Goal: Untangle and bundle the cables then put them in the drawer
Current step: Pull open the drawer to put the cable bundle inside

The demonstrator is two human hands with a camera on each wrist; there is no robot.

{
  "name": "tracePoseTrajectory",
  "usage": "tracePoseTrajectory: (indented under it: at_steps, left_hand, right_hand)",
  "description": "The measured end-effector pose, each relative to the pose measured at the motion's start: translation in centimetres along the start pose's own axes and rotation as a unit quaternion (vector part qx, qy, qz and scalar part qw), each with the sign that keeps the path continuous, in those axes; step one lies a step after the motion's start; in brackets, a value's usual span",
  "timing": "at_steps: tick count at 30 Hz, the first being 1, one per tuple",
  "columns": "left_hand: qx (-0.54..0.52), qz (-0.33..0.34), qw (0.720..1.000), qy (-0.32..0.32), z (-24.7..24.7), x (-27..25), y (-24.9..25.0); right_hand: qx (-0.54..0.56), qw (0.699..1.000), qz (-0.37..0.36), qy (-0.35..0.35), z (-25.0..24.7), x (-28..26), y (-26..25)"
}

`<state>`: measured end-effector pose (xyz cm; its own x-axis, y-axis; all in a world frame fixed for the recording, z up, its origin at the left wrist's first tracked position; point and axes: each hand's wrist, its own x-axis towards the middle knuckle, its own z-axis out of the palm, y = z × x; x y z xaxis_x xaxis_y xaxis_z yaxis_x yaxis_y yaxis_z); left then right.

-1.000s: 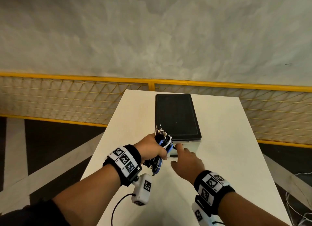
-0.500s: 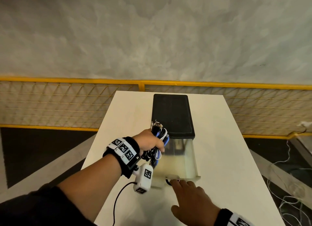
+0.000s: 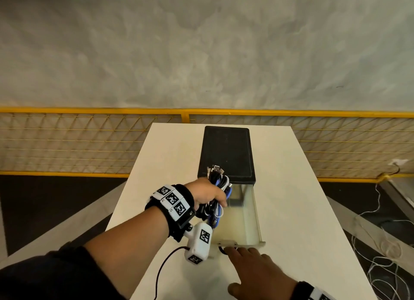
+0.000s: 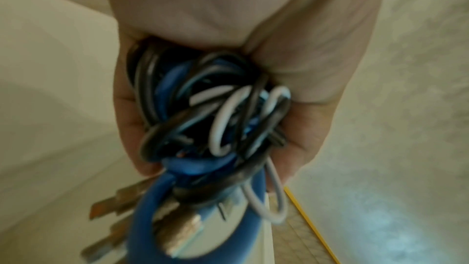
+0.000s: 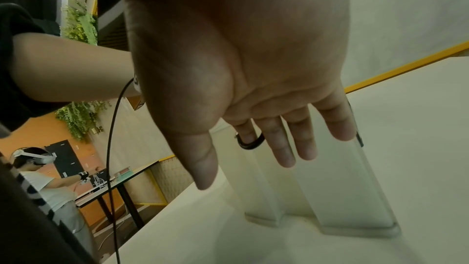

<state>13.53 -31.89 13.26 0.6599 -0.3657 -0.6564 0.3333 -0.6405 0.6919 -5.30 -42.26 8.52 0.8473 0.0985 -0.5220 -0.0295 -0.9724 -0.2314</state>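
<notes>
My left hand point(image 3: 209, 193) squeezes the cables point(image 3: 218, 181) tight, at 9 o'clock of the open drawer point(image 3: 257, 221). My right hand point(image 3: 257, 268) hooks one finger in its ring point(image 5: 247, 146). Next, I should drop them in.

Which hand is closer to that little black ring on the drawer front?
Right. The right hand has a finger hooked in the black ring; the left hand grips the cable bundle farther back, over the left edge of the open drawer.

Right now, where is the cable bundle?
In the head view, the left hand grips the cable bundle mid-frame, over the back left corner of the open clear drawer, just in front of the black cabinet.
</notes>
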Motion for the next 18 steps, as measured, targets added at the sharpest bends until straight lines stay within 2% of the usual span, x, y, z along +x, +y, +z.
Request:
tracePoseTrajectory:
  at_steps: [4, 7, 9, 12, 14, 16, 18]
  left_hand:
    - [-0.006, -0.107, 0.990, -0.087, 2.0, 1.2, 0.4]
    - [-0.025, -0.154, 0.978, -0.136, 3.1, 2.8, 0.4]
    - [-0.028, -0.164, 0.971, -0.169, 3.7, 4.2, 0.1]
    - [-0.020, -0.168, 0.969, -0.182, 4.7, 5.9, -0.7]
    - [-0.023, -0.174, 0.966, -0.187, 5.6, 7.0, -1.3]
    - [-0.003, -0.183, 0.966, -0.185, 6.1, 7.6, -1.7]
    - [0.014, -0.196, 0.967, -0.162, 6.3, 8.2, -2.1]
  right_hand:
    - [-0.040, 0.999, 0.010, 0.019, 0.9, 0.4, -0.1]
    - [-0.070, 0.997, 0.009, 0.032, 1.3, 0.8, 0.1]
    - [-0.086, 0.993, 0.009, 0.086, 1.8, 1.2, 0.3]
    - [-0.083, 0.991, 0.012, 0.106, 3.3, 1.5, 0.4]
    - [-0.113, 0.978, 0.002, 0.176, 4.4, 2.1, 0.6]
    - [-0.101, 0.982, 0.004, 0.157, 4.4, 2.2, 0.5]
    - [-0.054, 0.994, 0.018, 0.092, 3.8, 2.2, 0.7]
